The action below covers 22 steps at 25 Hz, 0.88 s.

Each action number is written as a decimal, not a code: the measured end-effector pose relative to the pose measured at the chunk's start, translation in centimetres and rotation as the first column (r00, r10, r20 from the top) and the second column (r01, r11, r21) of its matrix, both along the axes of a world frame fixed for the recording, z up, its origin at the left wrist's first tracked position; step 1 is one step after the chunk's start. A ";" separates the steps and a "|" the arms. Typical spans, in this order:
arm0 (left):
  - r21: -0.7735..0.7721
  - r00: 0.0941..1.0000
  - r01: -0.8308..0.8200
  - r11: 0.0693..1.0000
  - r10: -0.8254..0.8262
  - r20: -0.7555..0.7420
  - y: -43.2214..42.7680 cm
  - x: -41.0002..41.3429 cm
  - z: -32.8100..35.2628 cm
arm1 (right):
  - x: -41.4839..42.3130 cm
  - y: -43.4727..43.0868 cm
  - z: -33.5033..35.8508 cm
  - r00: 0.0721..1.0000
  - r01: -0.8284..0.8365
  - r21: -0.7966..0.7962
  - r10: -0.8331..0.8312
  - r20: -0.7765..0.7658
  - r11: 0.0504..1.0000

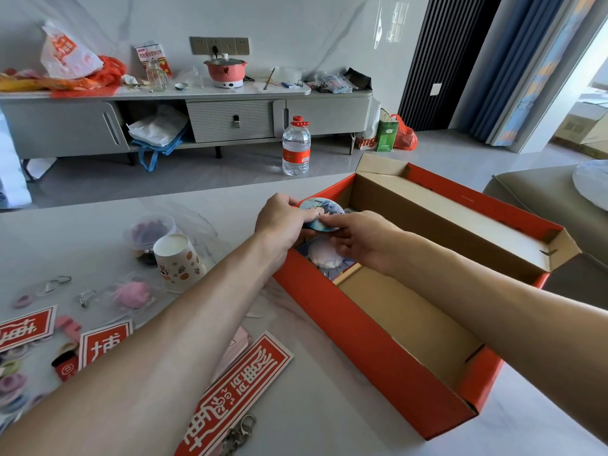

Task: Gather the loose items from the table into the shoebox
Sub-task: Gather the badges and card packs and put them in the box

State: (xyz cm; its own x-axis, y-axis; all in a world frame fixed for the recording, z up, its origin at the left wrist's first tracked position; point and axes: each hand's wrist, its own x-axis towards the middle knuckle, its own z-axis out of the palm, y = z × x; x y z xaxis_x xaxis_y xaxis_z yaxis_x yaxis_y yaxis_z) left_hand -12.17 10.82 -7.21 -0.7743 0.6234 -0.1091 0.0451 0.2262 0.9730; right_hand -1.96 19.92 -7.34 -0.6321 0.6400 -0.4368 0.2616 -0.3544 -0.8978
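Your left hand (279, 222) and right hand (358, 240) pinch one badge (324, 207) above the shoebox (362, 340); three signs (237, 393) lie outside.

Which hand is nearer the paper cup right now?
Left. The left hand grips the round badge at the shoebox edge, just right of the paper cup; the right hand pinches the same badge farther right, over the box interior.

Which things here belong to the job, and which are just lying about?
Job: shoebox, badge pinched by left hand and right hand, cup, red signs, pompom, key clip.
Lying about: water bottle, cooker, cabinet, green bag.
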 end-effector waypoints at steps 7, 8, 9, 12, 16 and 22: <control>0.015 1.000 -0.021 1.000 0.022 -0.016 -0.3 0.2 -0.3 | 0.4 5.2 -2.2 0.942 0.319 -0.214 -0.333 -0.034 0.923; 0.008 0.999 -0.020 1.000 0.021 -0.026 -0.3 0.2 -0.3 | 0.1 5.5 -2.4 0.944 0.319 -0.196 -0.329 -0.023 0.927; 0.006 0.999 -0.018 1.000 0.019 -0.032 -0.4 0.2 -0.4 | -0.1 5.8 -2.7 0.945 0.320 -0.181 -0.328 -0.011 0.930; 0.013 0.999 -0.011 1.000 0.012 -0.035 -0.4 0.1 -0.3 | -1.1 6.2 -3.0 0.935 0.354 -0.157 -0.354 0.028 0.922; 0.019 1.000 -0.009 1.000 0.010 -0.023 -0.6 0.1 -0.3 | -2.0 6.5 -3.5 0.914 0.404 -0.200 -0.403 0.048 0.893; 0.015 1.000 -0.005 1.000 0.005 -0.015 -0.9 0.0 -0.3 | -2.2 6.5 -4.3 0.898 0.439 -0.163 -0.436 0.054 0.883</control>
State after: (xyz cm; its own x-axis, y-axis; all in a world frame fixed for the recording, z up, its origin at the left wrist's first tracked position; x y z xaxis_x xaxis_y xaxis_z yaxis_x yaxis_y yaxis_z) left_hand -12.22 9.88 -7.47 -0.7791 0.6207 -0.0881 0.0588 0.2123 0.9754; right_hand -4.14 26.38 -11.63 -0.2969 0.7667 -0.5692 0.0585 -0.5804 -0.8122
